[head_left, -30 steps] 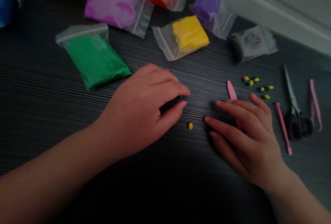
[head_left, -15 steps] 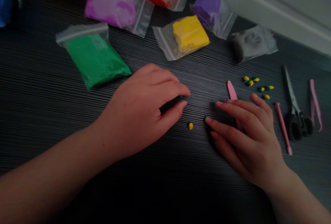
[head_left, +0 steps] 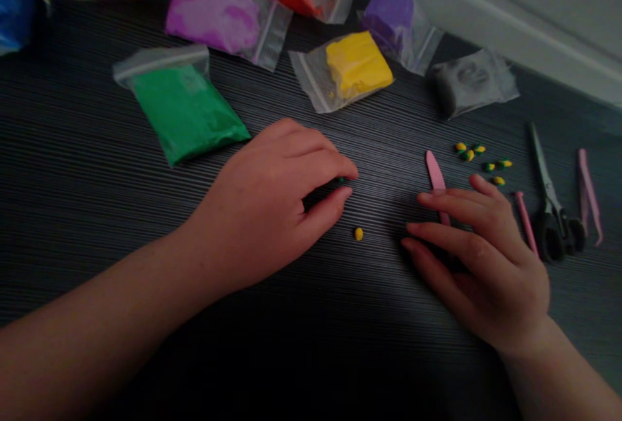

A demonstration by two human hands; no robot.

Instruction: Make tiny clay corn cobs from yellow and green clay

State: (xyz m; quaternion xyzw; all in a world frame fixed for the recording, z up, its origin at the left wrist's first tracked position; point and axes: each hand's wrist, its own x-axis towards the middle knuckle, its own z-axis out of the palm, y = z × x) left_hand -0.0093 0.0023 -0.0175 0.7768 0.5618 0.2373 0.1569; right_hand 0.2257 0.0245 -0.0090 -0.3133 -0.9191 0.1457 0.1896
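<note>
The left hand (head_left: 265, 204) is lying part-open by a green bit (head_left: 341, 179); I cannot tell whether the right hand (head_left: 490, 272) is gripping anything. Between them, on the near side, a yellow ball (head_left: 358, 234) is sitting loose (a brushing fingertip could be rolling it away).

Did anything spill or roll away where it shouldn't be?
Nothing looks spilled or broken. Just one small yellow ball seems a bit odd: it sits alone near the left hand, away from the little yellow-and-green pieces.
</note>
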